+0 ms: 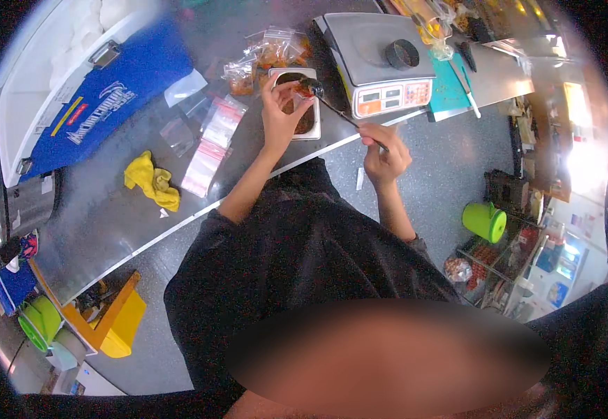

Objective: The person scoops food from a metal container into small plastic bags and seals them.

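Observation:
My left hand (282, 112) pinches a small clear plastic bag (304, 94) with reddish contents, above a white-rimmed rectangular container (315, 112). Inside the container lies a dark red-brown sauce or paste (304, 123). A long-handled ladle or spoon (343, 113) is gripped near its handle end by my right hand (386, 156). Its dark, coated bowl is at the bag's mouth; whether they touch is unclear. Just behind the container sit several filled zip bags (279, 51) with orange-brown contents. Flat empty zip bags (215, 144) lie left of my left hand.
A digital scale (374, 63) bearing a black ring-shaped object (402, 54) stands at the right. Beyond it a knife (465, 89) rests on a turquoise cutting board (437, 107). A yellow cloth (152, 180) and a blue-and-white cooler box (110, 99) are on the left. The metal table's front edge (178, 229) runs diagonally before me.

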Tool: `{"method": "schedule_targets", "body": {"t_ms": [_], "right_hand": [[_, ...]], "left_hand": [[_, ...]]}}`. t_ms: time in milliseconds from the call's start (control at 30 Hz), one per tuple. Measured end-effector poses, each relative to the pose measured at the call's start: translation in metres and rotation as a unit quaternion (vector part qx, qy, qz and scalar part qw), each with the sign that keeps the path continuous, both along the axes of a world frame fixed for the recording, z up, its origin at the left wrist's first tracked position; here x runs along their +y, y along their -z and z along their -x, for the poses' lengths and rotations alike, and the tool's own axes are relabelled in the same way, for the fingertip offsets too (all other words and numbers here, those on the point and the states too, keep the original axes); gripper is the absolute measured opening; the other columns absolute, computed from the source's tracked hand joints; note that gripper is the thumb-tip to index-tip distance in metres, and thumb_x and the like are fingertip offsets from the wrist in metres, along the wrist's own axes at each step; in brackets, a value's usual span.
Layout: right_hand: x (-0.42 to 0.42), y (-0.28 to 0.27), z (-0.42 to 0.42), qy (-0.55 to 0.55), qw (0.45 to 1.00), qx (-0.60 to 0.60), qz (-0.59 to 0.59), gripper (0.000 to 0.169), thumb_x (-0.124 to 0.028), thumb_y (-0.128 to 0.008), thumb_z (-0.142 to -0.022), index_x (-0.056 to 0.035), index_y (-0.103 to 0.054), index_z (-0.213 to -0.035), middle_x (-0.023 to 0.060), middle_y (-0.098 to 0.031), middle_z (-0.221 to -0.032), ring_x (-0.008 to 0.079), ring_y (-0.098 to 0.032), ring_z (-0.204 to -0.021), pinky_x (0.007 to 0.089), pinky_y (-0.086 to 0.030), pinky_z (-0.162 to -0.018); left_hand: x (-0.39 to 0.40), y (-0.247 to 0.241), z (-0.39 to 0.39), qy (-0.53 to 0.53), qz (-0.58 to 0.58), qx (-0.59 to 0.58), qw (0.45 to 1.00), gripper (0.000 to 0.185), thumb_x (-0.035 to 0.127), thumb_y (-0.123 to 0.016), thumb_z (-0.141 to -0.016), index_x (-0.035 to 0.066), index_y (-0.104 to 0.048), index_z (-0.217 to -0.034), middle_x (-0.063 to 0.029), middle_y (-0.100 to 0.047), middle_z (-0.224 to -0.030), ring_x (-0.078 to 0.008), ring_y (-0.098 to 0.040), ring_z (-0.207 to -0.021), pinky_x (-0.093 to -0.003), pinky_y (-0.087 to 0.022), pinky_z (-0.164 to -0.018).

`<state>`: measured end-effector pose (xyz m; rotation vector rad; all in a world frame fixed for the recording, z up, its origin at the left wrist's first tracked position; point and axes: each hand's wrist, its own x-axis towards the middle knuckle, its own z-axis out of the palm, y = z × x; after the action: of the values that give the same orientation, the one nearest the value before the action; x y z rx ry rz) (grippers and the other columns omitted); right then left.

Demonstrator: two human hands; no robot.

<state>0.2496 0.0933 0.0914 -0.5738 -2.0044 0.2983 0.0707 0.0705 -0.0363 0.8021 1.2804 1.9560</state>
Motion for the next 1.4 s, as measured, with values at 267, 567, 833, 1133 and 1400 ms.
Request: {"method": "schedule_targets", "body": {"t_ms": [267,567,833,1133,1400], "right_hand": [[-0.003,0.004,-0.002,-0.009,1.0,0.01,0.005,0.01,0.003,-0.069,-0.08,-0.0015,-0.066,-0.088,0.0128,-0.072,-0.083,0.0258,-0.071,-0.077,0.0326,-0.057,-0.07],[-0.002,0.006,-0.002,-0.005,1.0,0.008,0.011,0.002,0.001,-0.066,-0.086,-0.0001,-0.066,-0.088,0.0138,-0.072,-0.083,0.0252,-0.071,-0.076,0.0313,-0.056,-0.069],[0.014,0.042,0.01,0.09,0.927,0.245,0.269,0.013,-0.006,-0.06,-0.095,0.0049,-0.066,-0.092,0.012,-0.071,-0.089,0.0155,-0.069,-0.078,0.027,-0.056,-0.07],[0.041,0.133,0.054,0.042,0.963,-0.044,0.263,0.009,-0.008,-0.07,-0.084,-0.0049,-0.07,-0.093,0.0099,-0.072,-0.088,0.024,-0.072,-0.076,0.0294,-0.054,-0.063],[0.05,0.144,0.033,0.123,0.87,-0.017,0.477,0.025,-0.021,-0.059,-0.097,0.0025,-0.069,-0.092,0.0096,-0.07,-0.077,0.014,-0.068,-0.066,0.0274,-0.056,-0.061]], "left_hand": [[0.0,0.002,0.002,-0.005,0.0,0.037,0.999,0.085,0.003,-0.081,-0.075,0.006,-0.029,-0.141,-0.0152,-0.057,-0.119,-0.0212,-0.059,-0.108,-0.036,-0.046,-0.099],[-0.003,-0.003,0.005,-0.028,0.013,0.103,0.994,0.085,0.01,-0.083,-0.074,0.004,-0.03,-0.141,-0.0149,-0.062,-0.116,-0.0209,-0.06,-0.105,-0.0368,-0.045,-0.097],[-0.013,-0.004,0.014,-0.047,0.024,0.102,0.993,0.083,0.006,-0.081,-0.076,0.003,-0.029,-0.141,-0.0131,-0.064,-0.113,-0.0192,-0.062,-0.1,-0.0348,-0.045,-0.096],[-0.038,-0.001,0.052,-0.128,0.048,0.132,0.982,0.086,-0.003,-0.078,-0.076,0.006,-0.025,-0.143,-0.0172,-0.063,-0.117,-0.0208,-0.062,-0.102,-0.0353,-0.046,-0.096],[-0.037,0.001,0.058,-0.113,0.061,0.139,0.982,0.087,-0.002,-0.079,-0.075,0.006,-0.025,-0.143,-0.0176,-0.063,-0.118,-0.0203,-0.062,-0.103,-0.035,-0.047,-0.095]]}}
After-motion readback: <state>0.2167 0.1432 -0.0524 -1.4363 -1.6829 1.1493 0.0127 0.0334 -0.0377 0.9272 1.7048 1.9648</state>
